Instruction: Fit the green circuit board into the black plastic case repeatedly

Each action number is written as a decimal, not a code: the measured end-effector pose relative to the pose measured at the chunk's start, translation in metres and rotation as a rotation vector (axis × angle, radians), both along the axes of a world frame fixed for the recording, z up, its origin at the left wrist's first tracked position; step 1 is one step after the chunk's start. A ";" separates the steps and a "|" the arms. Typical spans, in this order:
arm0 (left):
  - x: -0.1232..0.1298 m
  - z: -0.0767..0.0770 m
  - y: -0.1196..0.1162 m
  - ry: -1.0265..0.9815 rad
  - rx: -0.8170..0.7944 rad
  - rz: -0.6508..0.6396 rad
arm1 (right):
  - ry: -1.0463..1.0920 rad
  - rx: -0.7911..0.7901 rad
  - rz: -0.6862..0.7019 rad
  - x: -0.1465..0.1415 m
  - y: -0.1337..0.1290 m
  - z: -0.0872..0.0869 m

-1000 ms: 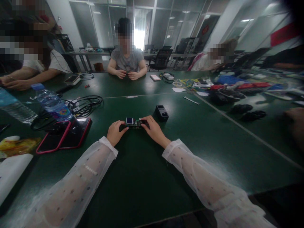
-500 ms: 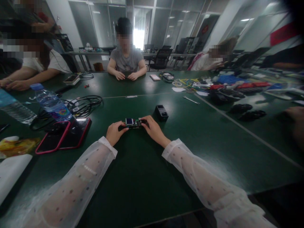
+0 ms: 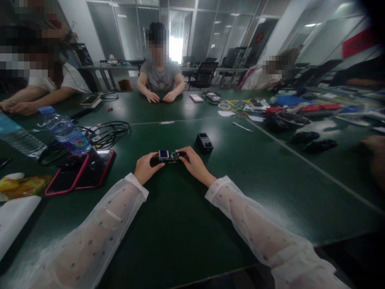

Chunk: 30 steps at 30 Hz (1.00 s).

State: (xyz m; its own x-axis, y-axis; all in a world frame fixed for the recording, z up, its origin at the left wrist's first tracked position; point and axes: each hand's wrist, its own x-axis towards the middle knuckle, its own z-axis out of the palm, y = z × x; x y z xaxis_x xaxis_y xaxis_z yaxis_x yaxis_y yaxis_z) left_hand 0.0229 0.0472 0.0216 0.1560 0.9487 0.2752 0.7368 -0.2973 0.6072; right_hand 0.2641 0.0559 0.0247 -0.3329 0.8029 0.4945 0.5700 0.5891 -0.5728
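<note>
Between my hands, near the middle of the green table, is a small circuit board with a square screen at its left end. My left hand grips its left end between thumb and fingers. The right end is pinched by my right hand. Whether the board touches the tabletop I cannot tell. A small black box-shaped casing with a grey panel stands just beyond my right hand.
To the left lie two pink-edged phones, two water bottles and coiled black cables. A wrench rests farther right, before a heap of wires and tools. Another person sits opposite.
My left thumb and fingers have shifted very slightly at the board's left end. The board and my right hand look nearly unmoved.
</note>
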 end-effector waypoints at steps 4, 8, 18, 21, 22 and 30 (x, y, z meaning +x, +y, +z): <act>-0.003 -0.002 0.003 0.009 0.006 -0.014 | 0.004 -0.010 0.017 0.000 0.000 0.001; -0.005 -0.004 0.005 0.040 -0.010 0.001 | -0.004 -0.016 0.028 0.000 -0.003 0.005; -0.005 0.001 0.002 -0.002 -0.020 -0.030 | 0.003 -0.022 0.044 0.000 -0.003 0.005; -0.005 0.001 0.001 -0.038 -0.031 -0.040 | 0.005 -0.016 0.043 0.000 -0.003 0.004; -0.005 0.001 0.001 -0.054 -0.033 -0.047 | 0.004 -0.012 0.041 0.000 -0.003 0.005; -0.006 -0.008 0.005 -0.114 0.015 -0.043 | -0.116 0.126 -0.105 0.002 -0.003 0.007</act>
